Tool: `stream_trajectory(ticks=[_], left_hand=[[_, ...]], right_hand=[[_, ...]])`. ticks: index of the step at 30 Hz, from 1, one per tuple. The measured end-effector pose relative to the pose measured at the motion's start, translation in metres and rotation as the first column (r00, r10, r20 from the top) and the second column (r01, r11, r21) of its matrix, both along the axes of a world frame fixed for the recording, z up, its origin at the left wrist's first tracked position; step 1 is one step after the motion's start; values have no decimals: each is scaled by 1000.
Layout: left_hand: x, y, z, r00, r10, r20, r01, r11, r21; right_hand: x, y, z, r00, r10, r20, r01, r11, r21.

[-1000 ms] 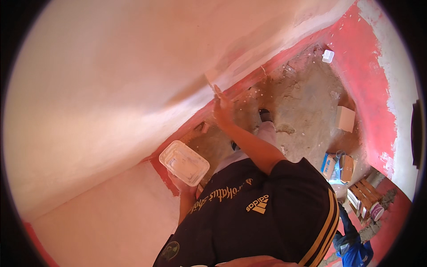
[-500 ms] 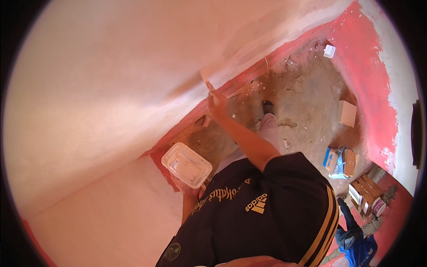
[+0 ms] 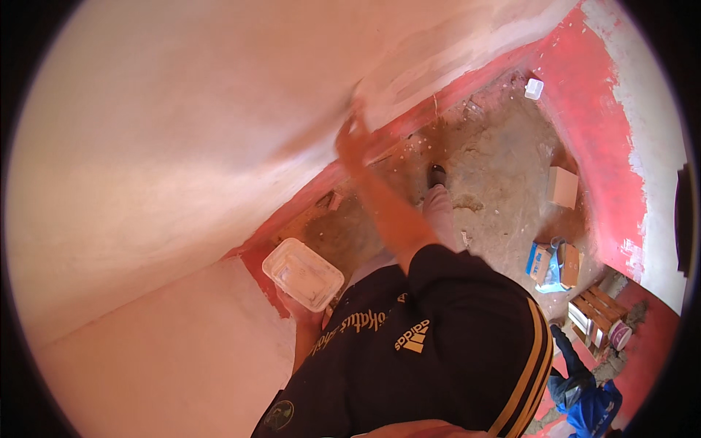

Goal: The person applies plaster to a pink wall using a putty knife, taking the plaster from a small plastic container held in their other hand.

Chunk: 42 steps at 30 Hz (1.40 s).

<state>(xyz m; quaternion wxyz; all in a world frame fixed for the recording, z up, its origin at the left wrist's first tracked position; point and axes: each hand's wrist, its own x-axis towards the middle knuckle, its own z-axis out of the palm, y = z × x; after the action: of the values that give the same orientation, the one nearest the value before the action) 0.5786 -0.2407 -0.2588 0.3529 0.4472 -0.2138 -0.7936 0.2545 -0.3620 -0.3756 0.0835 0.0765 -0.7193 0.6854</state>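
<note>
My left hand [image 3: 309, 312] holds a shallow white plastic tub [image 3: 280, 249] from beneath and beside its near edge; most of the fingers are hidden under it. Inside the tub is a smeared whitish, paint-like coating. My right hand [image 3: 352, 144] reaches up to the pale wall [image 3: 219, 95], its fingers closed round a thin tool [image 3: 356, 93] smeared by motion. Whether that is a brush or a scraper I cannot make out. Its tip is at the wall surface, just above the red band [image 3: 409, 120] along the wall's foot.
On the dirt-strewn floor [image 3: 489, 153] lie a white container [image 3: 534, 89], a pinkish box [image 3: 563, 187] and cardboard boxes with a blue bag [image 3: 558, 264]. A wooden crate [image 3: 600, 310] and a bucket [image 3: 620, 335] are at right, near a person in blue [image 3: 588, 405].
My right hand has shifted up along the wall with the tool, slightly rightward at the tip. The tub in my left hand has dropped slightly lower and left in view.
</note>
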Motion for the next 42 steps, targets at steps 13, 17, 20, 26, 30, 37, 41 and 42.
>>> stream_trajectory(ticks=[13,17,20,26,30,37,41,42], left_hand=[[42,8,-12,989,139,48,-135,987,-88],[21,-9,-11,997,71,4,-70,990,-122],[23,-13,-2,1000,27,6,-26,990,-137],[26,-12,3,994,56,-91,-61,997,-55],[39,-2,-6,1000,19,-14,-21,989,-144],[39,-12,-6,992,22,-123,-28,999,-44],[43,-13,-4,994,-59,88,83,953,-292],[51,-14,-10,1000,-21,8,23,970,-241]], right_hand=[[-166,87,24,986,-159,54,160,987,-10],[-66,18,24,999,-18,47,17,1000,19],[71,21,32,971,237,-12,-236,971,38],[-12,101,-22,994,111,-6,-108,973,205],[-166,114,46,970,-230,-86,233,972,38],[27,19,-5,992,120,-40,-113,983,141],[92,72,-17,928,369,-45,-362,926,109],[68,78,-17,968,249,-5,-247,963,109]])
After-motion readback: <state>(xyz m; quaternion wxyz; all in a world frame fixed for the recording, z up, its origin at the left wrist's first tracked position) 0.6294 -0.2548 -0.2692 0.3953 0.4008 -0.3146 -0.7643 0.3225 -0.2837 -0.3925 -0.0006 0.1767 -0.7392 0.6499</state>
